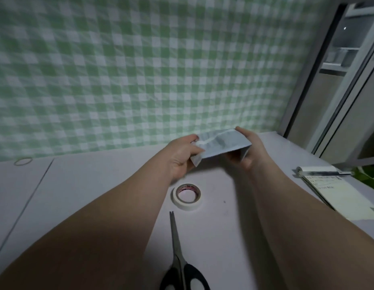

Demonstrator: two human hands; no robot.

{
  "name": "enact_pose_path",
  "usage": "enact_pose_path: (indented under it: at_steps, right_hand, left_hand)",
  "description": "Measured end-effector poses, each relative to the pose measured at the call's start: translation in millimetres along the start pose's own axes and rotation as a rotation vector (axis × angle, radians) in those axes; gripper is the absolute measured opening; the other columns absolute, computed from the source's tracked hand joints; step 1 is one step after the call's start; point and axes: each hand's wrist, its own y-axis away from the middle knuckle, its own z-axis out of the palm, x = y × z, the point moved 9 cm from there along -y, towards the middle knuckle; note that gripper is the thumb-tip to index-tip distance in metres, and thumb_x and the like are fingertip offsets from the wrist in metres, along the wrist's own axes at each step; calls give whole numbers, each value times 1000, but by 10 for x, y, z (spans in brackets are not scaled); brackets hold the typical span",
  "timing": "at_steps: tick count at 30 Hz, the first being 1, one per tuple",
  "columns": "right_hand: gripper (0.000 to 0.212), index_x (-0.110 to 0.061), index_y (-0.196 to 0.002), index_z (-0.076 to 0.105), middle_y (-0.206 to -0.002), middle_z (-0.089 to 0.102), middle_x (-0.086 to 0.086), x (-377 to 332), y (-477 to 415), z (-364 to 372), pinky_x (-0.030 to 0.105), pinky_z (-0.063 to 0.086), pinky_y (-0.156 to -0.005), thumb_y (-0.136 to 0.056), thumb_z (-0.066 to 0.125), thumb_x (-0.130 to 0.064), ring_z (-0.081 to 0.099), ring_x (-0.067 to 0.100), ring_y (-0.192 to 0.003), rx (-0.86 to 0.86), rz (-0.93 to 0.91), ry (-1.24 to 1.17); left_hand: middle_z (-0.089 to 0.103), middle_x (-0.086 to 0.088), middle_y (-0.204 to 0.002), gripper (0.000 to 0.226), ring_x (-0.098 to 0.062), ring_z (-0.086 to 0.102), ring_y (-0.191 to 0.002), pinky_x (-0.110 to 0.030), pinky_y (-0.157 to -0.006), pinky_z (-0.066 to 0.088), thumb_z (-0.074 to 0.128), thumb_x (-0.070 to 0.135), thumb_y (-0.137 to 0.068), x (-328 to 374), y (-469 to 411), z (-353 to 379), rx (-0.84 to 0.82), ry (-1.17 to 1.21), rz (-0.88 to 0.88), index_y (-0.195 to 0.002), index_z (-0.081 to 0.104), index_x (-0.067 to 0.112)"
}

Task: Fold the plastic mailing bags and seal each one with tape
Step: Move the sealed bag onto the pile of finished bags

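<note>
One folded mailing bag [221, 146] is held off the table [87, 195] just beyond the tape roll [187, 196], left hand [180, 156] and right hand [249, 151] each gripping an end | folding looks done, sealing unconfirmed: pale band across it may be tape | roll's red core print, notepad [340, 195] right of roll: unreadable

table [98, 174]: pale grey top, reaching back to a green checked wall; a thin dark seam crosses it far out to the left of the left hand [181, 158].
tape [187, 196]: cream roll, lying flat just below the left hand, on the person's side.
scissors [176, 243]: closed, black handles, nearer the person than the tape, tips pointing toward it.
rubber band [23, 161]: well left of the left hand, near the wall.
pad [338, 195]: well right of the right hand [250, 147], at the table's edge; print too blurred to read.
</note>
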Motion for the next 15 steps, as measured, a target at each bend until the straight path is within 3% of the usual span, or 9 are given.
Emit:
enact_pose_path:
  at_steps: [2,4,6,7,8,11,13,15]
  right_hand:
    - [25,-5,-115,58,-71,68,10,-100,-12,-137,24,53,-52,-97,46,-18,67,18,-63,93,-35,398]
    - [28,-2,-119,59,-90,66,13,-302,39,-269,28,50,-62,-94,54,-13,63,23,-77,260,-97,1018]
    - [23,2,-109,62,-100,64,15,-476,84,-433,30,48,-66,-91,57,-12,57,25,-77,417,-90,1252]
    - [23,1,-107,63,-105,63,15,-576,119,-473,30,49,-71,-90,58,-13,58,27,-83,472,-119,1386]
    - [23,-1,-107,63,-109,64,14,-665,174,-464,30,49,-76,-88,57,-13,59,28,-90,517,-166,1550]
    - [22,-6,-107,63,-111,62,11,-700,381,-381,28,42,-73,-88,52,-11,56,27,-95,556,-295,1808]
    - [22,-6,-107,60,-109,59,10,-620,486,-301,29,38,-75,-90,49,-14,56,30,-102,563,-368,1882]
    - [27,-8,-116,57,-119,56,12,-462,503,-143,31,40,-80,-91,49,-17,53,30,-111,505,-412,1901]
  left_hand:
    - [61,-18,-102,36,-18,62,-73,-22,-54,56,45,-19,-85,-106,15,24,-21,-106,-57,-114,59,-2]
    - [61,-24,-112,35,-28,66,-91,-34,-82,56,50,-17,-85,-206,68,16,-11,-247,-126,-117,56,-7]
    - [61,-26,-119,33,-34,63,-107,-44,-100,47,55,-13,-83,-237,126,18,17,-370,-151,-116,57,-8]
    - [61,-24,-120,29,-34,62,-109,-46,-101,45,58,-11,-83,-225,163,39,32,-443,-141,-110,59,-4]
    - [59,-20,-120,27,-34,60,-111,-46,-101,46,60,-9,-83,-197,216,69,48,-554,-119,-107,60,1]
    - [50,-9,-122,41,-27,53,-114,-31,-94,47,64,3,-84,-95,331,132,112,-1032,-9,-124,55,10]
    - [51,-5,-107,19,-23,55,-100,-27,-77,45,61,7,-83,-73,429,178,108,-1194,43,-96,56,20]
    - [52,-4,-102,18,-20,52,-90,-23,-65,41,62,12,-81,-81,506,168,109,-1291,51,-84,47,23]
